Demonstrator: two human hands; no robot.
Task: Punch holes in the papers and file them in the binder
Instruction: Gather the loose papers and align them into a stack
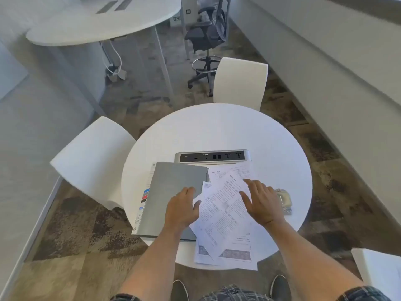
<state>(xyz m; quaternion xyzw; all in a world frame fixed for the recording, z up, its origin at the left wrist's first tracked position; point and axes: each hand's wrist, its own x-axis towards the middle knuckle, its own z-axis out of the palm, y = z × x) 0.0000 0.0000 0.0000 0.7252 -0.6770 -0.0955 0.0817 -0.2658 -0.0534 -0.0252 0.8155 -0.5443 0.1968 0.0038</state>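
Observation:
A closed grey binder (171, 187) lies on the left part of the round white table (217, 131), with coloured tabs along its left edge. Several printed papers (225, 213) are fanned out to its right, overhanging the near table edge. My left hand (182, 208) rests with straight fingers on the binder's right edge and the papers' left edge. Flat on top of the papers lies my right hand (261, 202), fingers spread. A metal hole punch (284, 199) sits just right of my right hand, partly hidden by it.
A silver power-socket strip (212, 156) is set in the table behind the binder and papers. White chairs stand at the left (93, 161) and far side (240, 81). A black office chair (208, 38) and another table (104, 25) are further back.

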